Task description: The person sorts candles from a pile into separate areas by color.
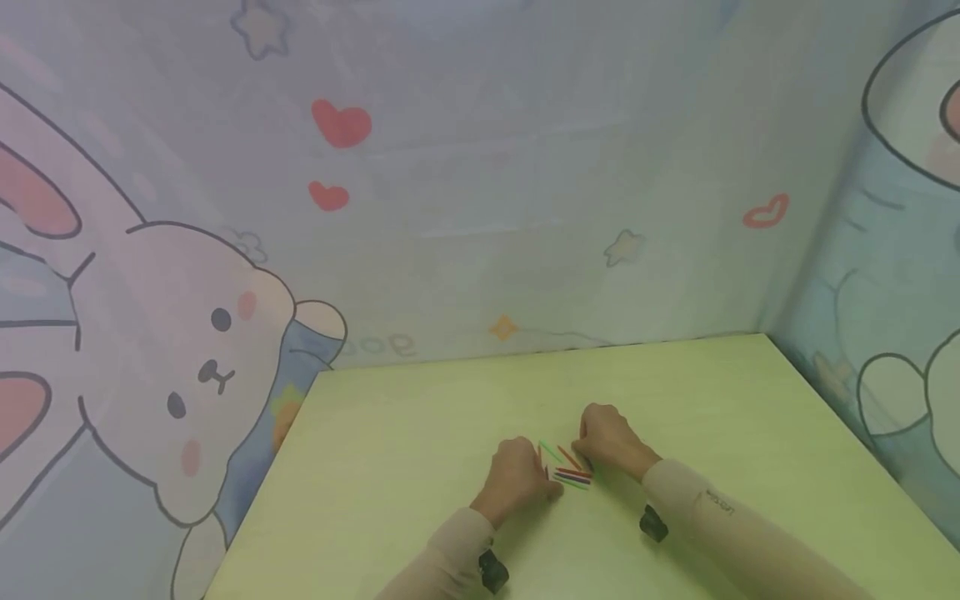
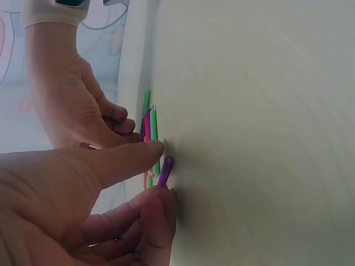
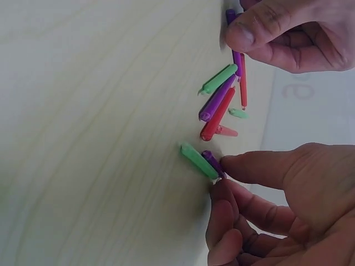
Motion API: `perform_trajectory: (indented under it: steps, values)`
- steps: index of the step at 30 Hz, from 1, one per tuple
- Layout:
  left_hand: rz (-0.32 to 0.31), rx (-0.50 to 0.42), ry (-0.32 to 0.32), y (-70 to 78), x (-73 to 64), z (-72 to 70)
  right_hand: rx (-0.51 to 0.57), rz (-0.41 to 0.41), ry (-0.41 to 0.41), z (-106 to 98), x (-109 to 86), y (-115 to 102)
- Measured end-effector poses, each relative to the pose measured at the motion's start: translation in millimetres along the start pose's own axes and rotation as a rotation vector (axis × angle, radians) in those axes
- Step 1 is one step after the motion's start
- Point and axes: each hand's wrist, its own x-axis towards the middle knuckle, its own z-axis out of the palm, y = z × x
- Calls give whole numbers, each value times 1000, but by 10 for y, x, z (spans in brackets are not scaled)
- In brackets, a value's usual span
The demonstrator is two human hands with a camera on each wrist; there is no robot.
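Observation:
Thin coloured candles with wick-like tips lie in a loose cluster on the table between the two hands. My left hand (image 1: pixel 513 477) is at their left and pinches a purple candle (image 2: pixel 166 170) between thumb and fingers. At their right, my right hand (image 1: pixel 611 437) pinches another purple candle (image 3: pixel 211 160) at one end, and a green candle (image 3: pixel 197 159) lies alongside, close to those fingertips. Between the hands, a red candle (image 3: pixel 218 114), a purple candle (image 3: pixel 217 100) and a green candle (image 3: pixel 219 79) lie side by side. Another red candle (image 3: pixel 243 83) is behind them.
The pale yellow table (image 1: pixel 420 433) extends around the hands. A printed cloth (image 1: pixel 480 208) with a rabbit, hearts and stars hangs behind and at the sides. Dark wrist cameras (image 1: pixel 493 572) sit below the beige sleeves.

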Motion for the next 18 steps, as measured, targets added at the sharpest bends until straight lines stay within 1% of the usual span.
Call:
perform_trajectory:
  steps: [2,3,4,7,10,14,18]
  values:
    - [6,11,-2,6,0,-1,20,16,-1,-104,-105,-186]
    - [13,14,0,8,-2,-2,16,15,5,-131,-136,-242]
    - [22,14,4,10,2,-4,19,34,-3,-172,-163,-319]
    - [43,18,6,12,13,-11,3,64,-19,-214,-191,-420]
    - [62,21,11,8,27,-10,-12,81,-40,-227,-183,-459]
    - [87,47,6,15,32,-3,-9,69,-51,-231,-182,-468]
    - [91,60,4,40,13,-6,-11,61,-57,-219,-166,-454]
